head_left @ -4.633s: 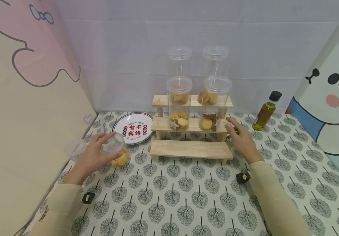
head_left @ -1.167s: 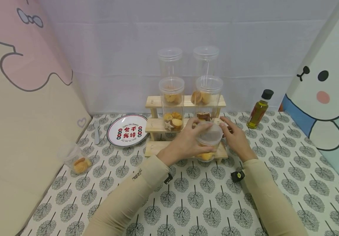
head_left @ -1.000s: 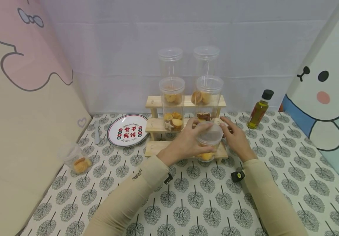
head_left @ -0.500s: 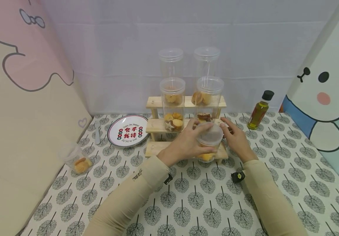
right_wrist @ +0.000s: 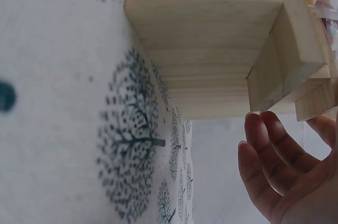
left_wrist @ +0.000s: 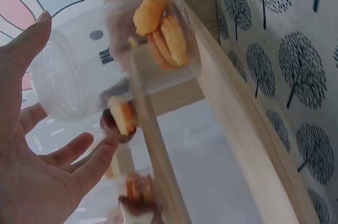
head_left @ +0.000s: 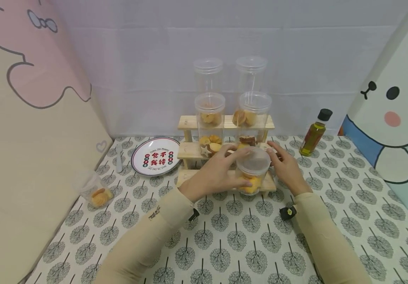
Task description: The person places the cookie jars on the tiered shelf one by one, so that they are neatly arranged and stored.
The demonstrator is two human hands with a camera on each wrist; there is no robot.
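A clear lidded jar [head_left: 253,161] with yellow cookies [left_wrist: 171,36] stands on the bottom step of the wooden rack [head_left: 193,150]. My left hand [head_left: 216,173] is beside its left side, fingers and thumb spread; in the left wrist view the palm [left_wrist: 31,182] faces the jar, with a gap between most of the fingers and the wall. Whether the thumb still touches near the lid, I cannot tell. At the rack's right end is my right hand [head_left: 287,169]. Its fingertips touch the wood edge in the right wrist view, fingers [right_wrist: 280,155] loosely bent and gripping nothing.
Two tall cookie jars [head_left: 210,118] stand on the middle step, two more [head_left: 251,75] on the top one. Another jar of cookies [head_left: 97,191] is at the far left, near a pale spoon-like utensil [head_left: 119,157] and a printed plate [head_left: 140,161]. An oil bottle [head_left: 314,136] stands right.
My left hand carried the jar from the left of the table onto the bottom step. In the last half second its fingers have loosened and drawn slightly left. The right hand stays at the rack.
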